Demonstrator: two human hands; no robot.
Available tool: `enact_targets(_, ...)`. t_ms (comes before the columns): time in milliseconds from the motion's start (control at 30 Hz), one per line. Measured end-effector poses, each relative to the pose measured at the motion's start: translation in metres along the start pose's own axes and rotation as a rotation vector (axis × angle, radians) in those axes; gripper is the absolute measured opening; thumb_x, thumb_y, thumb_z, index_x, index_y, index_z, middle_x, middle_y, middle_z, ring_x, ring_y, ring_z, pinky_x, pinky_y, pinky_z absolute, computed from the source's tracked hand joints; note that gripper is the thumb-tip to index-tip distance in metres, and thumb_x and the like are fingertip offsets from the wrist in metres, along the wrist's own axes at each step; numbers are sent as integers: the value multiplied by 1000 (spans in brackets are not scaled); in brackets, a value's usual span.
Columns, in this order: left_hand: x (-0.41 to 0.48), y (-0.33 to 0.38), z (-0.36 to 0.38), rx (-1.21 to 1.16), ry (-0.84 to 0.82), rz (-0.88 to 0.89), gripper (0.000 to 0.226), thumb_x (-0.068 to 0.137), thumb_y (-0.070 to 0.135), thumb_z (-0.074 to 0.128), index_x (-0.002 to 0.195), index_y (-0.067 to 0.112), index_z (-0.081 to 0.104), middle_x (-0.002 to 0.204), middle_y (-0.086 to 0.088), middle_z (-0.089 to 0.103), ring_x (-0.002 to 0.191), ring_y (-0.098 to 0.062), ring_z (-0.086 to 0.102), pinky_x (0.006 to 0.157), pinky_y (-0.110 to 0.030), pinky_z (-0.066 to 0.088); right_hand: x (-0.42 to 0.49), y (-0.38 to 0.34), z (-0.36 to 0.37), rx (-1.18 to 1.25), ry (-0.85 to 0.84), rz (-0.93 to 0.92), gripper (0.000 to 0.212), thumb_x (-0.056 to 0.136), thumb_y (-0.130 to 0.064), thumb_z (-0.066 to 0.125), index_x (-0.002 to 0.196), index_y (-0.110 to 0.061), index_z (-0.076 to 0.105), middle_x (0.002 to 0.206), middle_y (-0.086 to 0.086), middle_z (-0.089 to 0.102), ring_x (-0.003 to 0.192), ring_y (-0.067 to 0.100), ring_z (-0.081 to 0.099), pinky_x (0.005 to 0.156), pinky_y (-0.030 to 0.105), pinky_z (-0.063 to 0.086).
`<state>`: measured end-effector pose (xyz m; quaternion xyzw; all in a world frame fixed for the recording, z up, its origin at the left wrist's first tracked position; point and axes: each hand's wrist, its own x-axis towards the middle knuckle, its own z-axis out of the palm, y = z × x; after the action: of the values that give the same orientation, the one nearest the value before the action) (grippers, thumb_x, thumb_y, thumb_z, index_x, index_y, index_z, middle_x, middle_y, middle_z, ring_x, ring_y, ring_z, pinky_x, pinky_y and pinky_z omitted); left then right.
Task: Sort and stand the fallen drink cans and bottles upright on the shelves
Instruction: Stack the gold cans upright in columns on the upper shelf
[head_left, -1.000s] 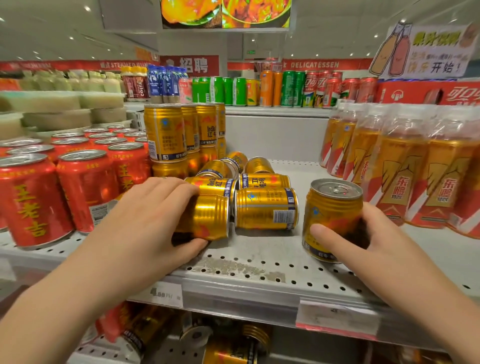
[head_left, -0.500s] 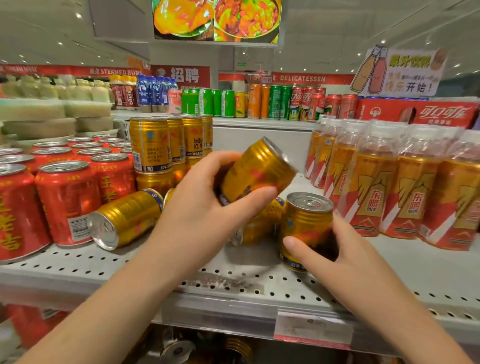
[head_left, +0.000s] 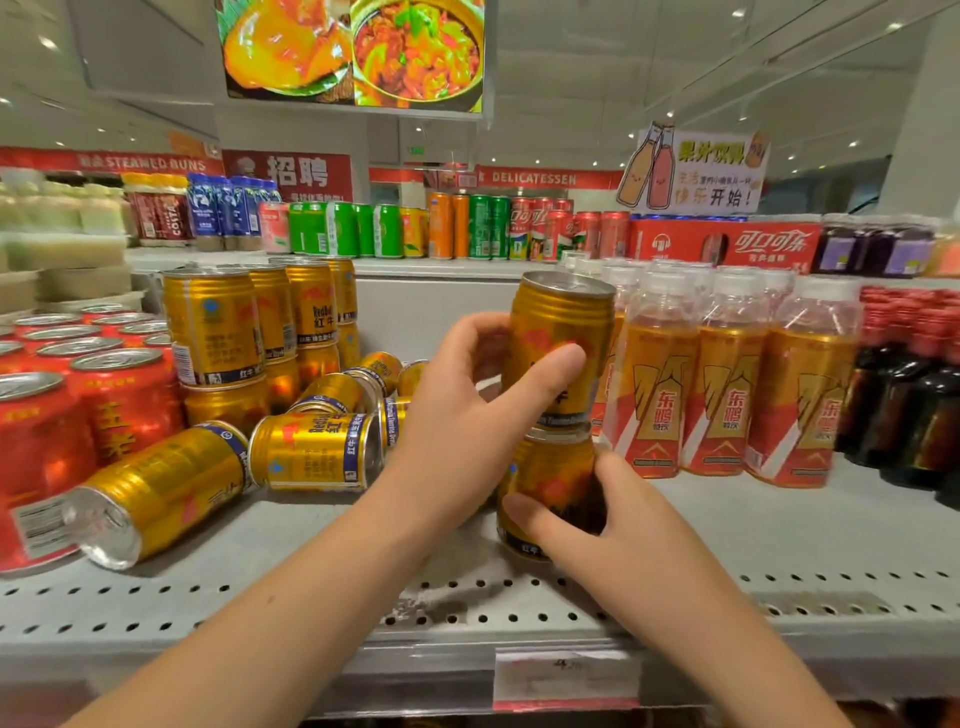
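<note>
Supermarket shelf (head_left: 779, 545), grey, perforated. Left hand (head_left: 457, 415) curled round upper gold can (head_left: 563, 322), upright, seating it atop lower gold can (head_left: 550, 467) near front edge. Right hand (head_left: 623, 535) wraps lower can, likely bracing stack. Toward left end, fallen cans (head_left: 311, 452) on sides.

2 bare forearms (head_left: 291, 623), bare left grip (head_left: 462, 415) and right grip (head_left: 613, 530).

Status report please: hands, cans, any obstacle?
Left hand grips upper gold can, atop lower gold can. Right hand holds it. Fallen cans lie to the left, apart.
</note>
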<state>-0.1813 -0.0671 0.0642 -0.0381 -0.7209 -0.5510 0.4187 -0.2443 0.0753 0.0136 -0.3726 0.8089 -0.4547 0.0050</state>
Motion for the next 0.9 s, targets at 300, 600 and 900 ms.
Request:
enact_targets(300, -3, -9, -7, -47, -8, 36, 39, 90, 46, 75, 123, 31, 60, 111, 9, 75, 106, -11, 71, 82, -22, 58, 0, 2, 1, 2, 1, -1, 55, 69, -84, 61, 111, -51, 54, 99, -25, 69, 87, -6, 65, 76, 29, 58)
enact_targets(600, -10, -14, -6, -26, -93, 19, 45, 93, 49, 69, 133, 33, 56, 114, 9, 74, 109, -11, 71, 86, -31, 61, 0, 4, 2, 26, 32, -18, 58, 65, -89, 61, 109, -53, 55, 101, -28, 68, 91, -9, 64, 75, 23, 55)
enact_targets(900, -9, -21, -20, 387, 89, 99, 48, 100, 60, 47, 136, 31, 62, 118, 22, 69, 114, 8, 60, 91, -21, 49, 5, 11, 1, -113, 187, -9, 55, 64, -88, 56, 101, -47, 54, 102, -22, 50, 89, -3, 55, 70, 19, 46)
